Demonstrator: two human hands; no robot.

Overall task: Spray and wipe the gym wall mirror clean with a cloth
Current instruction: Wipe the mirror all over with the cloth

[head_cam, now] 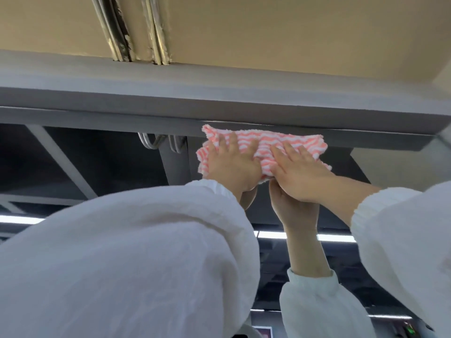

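Overhead, 2 flat hands, left hand (231,164) and right hand (301,172), on cloth (266,147) against mirror (102,167)

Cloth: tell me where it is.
Head view, centre-right: the cloth lies against the mirror just under its top edge, pressed by the left hand and right hand.

Pink-and-white striped cloth (263,145); white sleeves (146,252).

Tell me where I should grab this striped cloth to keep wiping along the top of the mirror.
Probably leave the striped cloth spread flat and press from below, as the left hand and right hand do now, palms on its lower half. Its upper edge lies against the grey frame, so that side gives fingers no room.
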